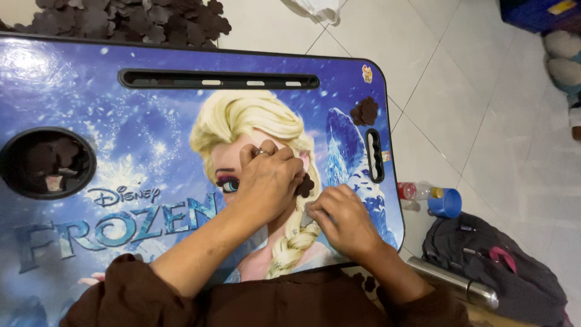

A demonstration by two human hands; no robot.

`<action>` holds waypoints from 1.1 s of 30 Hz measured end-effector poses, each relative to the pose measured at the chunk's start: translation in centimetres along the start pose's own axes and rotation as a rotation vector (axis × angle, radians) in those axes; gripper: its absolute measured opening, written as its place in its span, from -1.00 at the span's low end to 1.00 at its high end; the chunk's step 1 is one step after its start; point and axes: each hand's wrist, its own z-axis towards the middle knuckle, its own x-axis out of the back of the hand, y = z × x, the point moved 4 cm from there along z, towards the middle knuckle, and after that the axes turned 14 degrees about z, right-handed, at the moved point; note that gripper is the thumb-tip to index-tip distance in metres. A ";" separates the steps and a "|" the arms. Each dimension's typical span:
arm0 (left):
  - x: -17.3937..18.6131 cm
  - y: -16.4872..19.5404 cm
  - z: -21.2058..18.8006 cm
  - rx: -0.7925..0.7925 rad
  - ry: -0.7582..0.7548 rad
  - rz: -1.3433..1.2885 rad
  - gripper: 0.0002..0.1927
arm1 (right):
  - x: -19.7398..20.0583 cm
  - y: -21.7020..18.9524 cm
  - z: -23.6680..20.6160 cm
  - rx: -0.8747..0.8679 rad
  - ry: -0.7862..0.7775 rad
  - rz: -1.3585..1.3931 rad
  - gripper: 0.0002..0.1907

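Observation:
My left hand (267, 180), with a ring on one finger, is closed on a small dark brown flower-shaped piece (305, 185) over the blue printed lap table (121, 121). My right hand (342, 219) sits just beside it to the right, fingertips pinched on a small grey bit at the piece's lower edge. Both hands rest low on the table's picture surface. A small stack of the same brown flower pieces (364, 111) lies near the table's right edge.
A big pile of brown flower pieces (133, 21) lies on the floor beyond the table. The round cup hole (47, 162) at left holds more pieces. On the tiled floor at right are a blue cup (446, 203), a small bottle (414, 191), a dark backpack (496, 266) and a steel flask (454, 281).

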 end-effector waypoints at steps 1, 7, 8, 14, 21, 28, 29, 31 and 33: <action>0.0 0.0 0.0 0.003 -0.009 -0.017 -0.94 | 0.3 -0.3 0.2 0.046 0.069 -0.004 -0.90; -0.1 0.0 -0.2 -0.003 0.010 -0.018 -0.93 | -1.3 0.2 1.7 0.142 0.161 -0.042 -0.89; -0.2 0.0 -0.3 0.005 0.001 -0.019 -0.93 | -1.5 0.4 1.6 0.148 0.160 -0.045 -0.88; 0.1 -0.1 -0.4 -0.003 0.032 -0.025 -0.97 | -1.8 0.6 -0.3 0.134 0.153 -0.034 -0.89; 0.3 0.1 0.1 0.003 0.030 -0.054 -0.95 | 0.0 0.6 0.4 0.026 0.133 0.064 -0.88; 0.0 0.1 -0.6 0.002 0.025 -0.038 -0.93 | -1.5 0.9 0.8 0.149 0.152 -0.037 -0.87; 0.0 0.0 -0.7 0.002 0.030 -0.043 -0.93 | -1.7 1.0 0.4 0.149 0.145 -0.045 -0.87; -0.1 0.1 -0.7 0.005 0.028 -0.041 -0.93 | -1.8 1.1 -0.2 0.158 0.119 -0.045 -0.87; 0.0 0.0 -0.6 -0.007 0.049 -0.038 -0.94 | -1.5 1.1 -0.7 0.169 0.107 -0.039 -0.87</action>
